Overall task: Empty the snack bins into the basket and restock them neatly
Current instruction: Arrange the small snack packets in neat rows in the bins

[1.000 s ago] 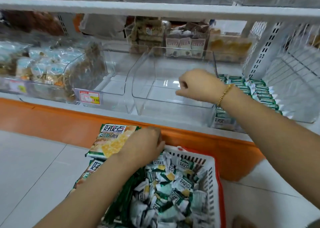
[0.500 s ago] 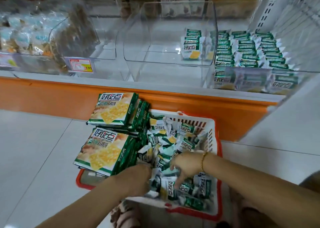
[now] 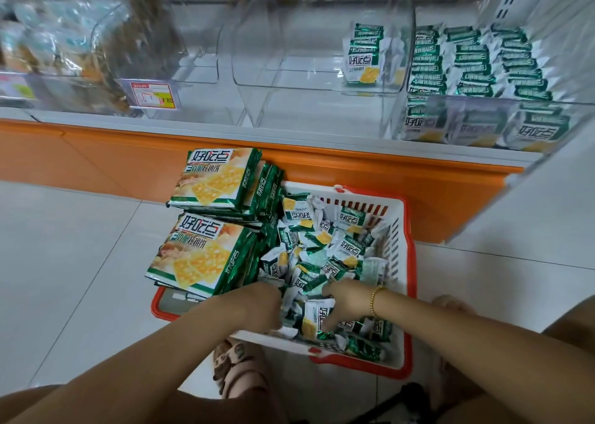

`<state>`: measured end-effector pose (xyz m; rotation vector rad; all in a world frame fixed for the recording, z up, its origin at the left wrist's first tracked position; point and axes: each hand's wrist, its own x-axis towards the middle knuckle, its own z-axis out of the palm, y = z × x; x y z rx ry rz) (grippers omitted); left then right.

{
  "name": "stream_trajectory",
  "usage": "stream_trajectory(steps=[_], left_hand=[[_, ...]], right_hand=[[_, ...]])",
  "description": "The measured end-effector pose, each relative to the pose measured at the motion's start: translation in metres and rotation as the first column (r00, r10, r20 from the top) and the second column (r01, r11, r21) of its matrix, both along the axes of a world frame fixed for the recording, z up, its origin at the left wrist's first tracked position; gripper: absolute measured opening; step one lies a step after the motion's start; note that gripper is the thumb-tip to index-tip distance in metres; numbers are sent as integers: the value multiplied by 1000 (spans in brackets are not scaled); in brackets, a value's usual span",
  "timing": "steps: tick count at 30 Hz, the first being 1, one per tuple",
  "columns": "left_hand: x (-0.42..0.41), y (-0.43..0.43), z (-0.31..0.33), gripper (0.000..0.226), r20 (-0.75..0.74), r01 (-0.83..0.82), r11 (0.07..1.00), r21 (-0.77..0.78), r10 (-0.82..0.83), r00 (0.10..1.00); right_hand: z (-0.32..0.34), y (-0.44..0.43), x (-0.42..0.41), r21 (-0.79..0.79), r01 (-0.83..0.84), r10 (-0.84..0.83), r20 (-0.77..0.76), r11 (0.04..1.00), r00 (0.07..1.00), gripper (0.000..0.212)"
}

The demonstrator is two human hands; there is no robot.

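Head view: the red-and-white basket [image 3: 401, 246] sits on the floor [image 3: 64, 262] below the shelf [image 3: 193, 124], heaped with small green packets [image 3: 351, 249]. Large cracker packs [image 3: 199, 256] are stacked at its left. Both hands are in the heap: the left hand [image 3: 257, 307] has its fingers buried, the right hand [image 3: 347, 301] bends over one packet, and the grip of either is unclear. The clear bin [image 3: 322, 79] above holds one short row.

We cannot see the fingertips of our left hand [image 3: 254, 307] or right hand [image 3: 346, 304]; the small packets [image 3: 322, 249] bury them. The upper-left bins [image 3: 64, 46] are blurred, and the price tag [image 3: 153, 93] is unreadable.
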<state>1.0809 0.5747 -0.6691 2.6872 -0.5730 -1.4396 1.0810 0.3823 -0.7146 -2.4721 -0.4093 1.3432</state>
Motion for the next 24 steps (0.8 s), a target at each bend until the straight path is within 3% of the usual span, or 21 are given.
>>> stream_trajectory(steps=[2, 4, 6, 7, 10, 12, 14, 16, 17, 20, 22, 24], left_hand=[[5, -4, 7, 15, 8, -144, 985, -98, 145, 989], [10, -7, 13, 35, -10, -271, 939, -210, 275, 961], [14, -11, 18, 45, -74, -422, 843, -334, 423, 903], [15, -14, 22, 43, -107, -485, 780, -396, 485, 868], [25, -20, 33, 28, -197, -636, 572, -518, 643, 740], [31, -21, 39, 61, -334, -762, 374, -528, 734, 591], [37, -21, 45, 72, -436, -825, 221, -520, 762, 479], [43, -20, 50, 86, -544, -876, 40, -481, 770, 335], [47, -20, 53, 80, -582, -888, -51, -457, 772, 255], [54, -19, 60, 48, -679, -897, -238, -372, 729, 88], [55, -22, 64, 37, -723, -903, -275, -331, 689, 55], [54, -26, 65, 31, -730, -895, -275, -350, 679, 77]], right_hand=[[10, -6, 9, 56, 36, -36, -2, 998, 999, 83], [23, -12, 20, 124, 59, -56, -28, 991, 998, 73], [34, -16, 34, 180, 60, -56, -25, 982, 998, 37], [40, -18, 40, 224, 77, -72, -33, 971, 997, 32], [60, -19, 55, 388, 235, -199, -132, 891, 971, 54], [69, -21, 62, 448, 327, -252, -220, 832, 942, 33], [71, -25, 68, 473, 416, -289, -320, 776, 902, 22], [70, -32, 72, 459, 482, -337, -363, 747, 869, 43], [70, -35, 75, 462, 515, -360, -385, 722, 850, 53], [77, -39, 80, 537, 690, -494, -482, 485, 723, 52], [83, -41, 85, 575, 750, -594, -492, 327, 637, 47], [91, -40, 88, 614, 752, -628, -493, 240, 602, 37]])
